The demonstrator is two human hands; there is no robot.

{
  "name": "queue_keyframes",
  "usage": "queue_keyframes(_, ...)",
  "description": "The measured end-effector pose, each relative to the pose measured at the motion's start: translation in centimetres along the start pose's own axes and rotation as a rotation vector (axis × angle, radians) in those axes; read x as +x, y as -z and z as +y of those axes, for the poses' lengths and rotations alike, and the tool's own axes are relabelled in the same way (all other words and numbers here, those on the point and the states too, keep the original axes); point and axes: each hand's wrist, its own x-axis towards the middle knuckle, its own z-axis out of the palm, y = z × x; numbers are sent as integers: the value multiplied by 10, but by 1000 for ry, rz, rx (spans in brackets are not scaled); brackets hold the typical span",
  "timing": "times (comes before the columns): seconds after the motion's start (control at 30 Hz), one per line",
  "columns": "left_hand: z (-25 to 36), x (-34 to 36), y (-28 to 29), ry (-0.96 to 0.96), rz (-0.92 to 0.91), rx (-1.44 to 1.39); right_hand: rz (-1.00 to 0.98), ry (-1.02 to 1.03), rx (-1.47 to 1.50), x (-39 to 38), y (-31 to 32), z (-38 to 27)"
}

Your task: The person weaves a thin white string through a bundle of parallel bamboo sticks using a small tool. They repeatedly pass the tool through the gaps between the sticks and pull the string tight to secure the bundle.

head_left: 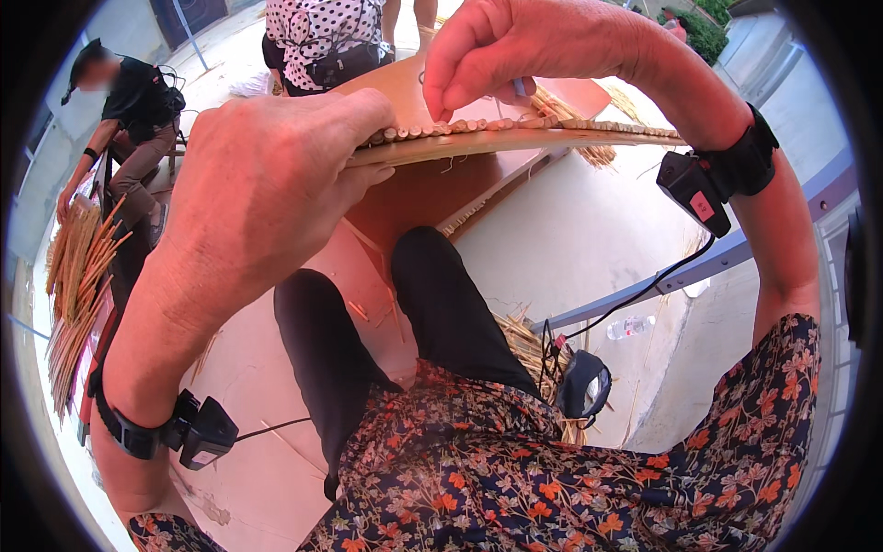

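Observation:
My left hand [258,184] is closed round the left part of a long strip of pale straw stalks [616,131], bound side by side with their round cut ends showing along the top. My right hand [487,64] hangs just over the strip's middle with fingertips pinched close to the cut ends; what is between them is too small to make out. A small light-blue item shows behind its fingers. Beneath the strip is a brown board-like surface [423,193], and a few loose fibres dangle from the strip.
A co-worker [138,120] bends over straw bundles [78,285] at the left. A person in a polka-dot top [317,41] stands ahead. More straw [520,345], a blue-grey metal bar [717,258] and a plastic bottle [630,327] are at the right.

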Motion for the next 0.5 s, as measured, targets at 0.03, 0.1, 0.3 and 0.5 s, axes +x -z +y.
queue_keyframes(0.03, -3, 8, 18, 2, -13, 8, -6, 34, -10, 1, 9, -12)
queue_keyframes(0.1, -10, 21, 47, -1, -37, -19, -25, 68, -23, 1, 24, -31)
queue_keyframes(0.3, -27, 16, 66, -81, -99, -180, 144, 34, -235, -2, 7, -63)
queue_keyframes(0.5, -34, 1, 54, -156, -94, -175, 78, 113, -362, 2, -6, -61)
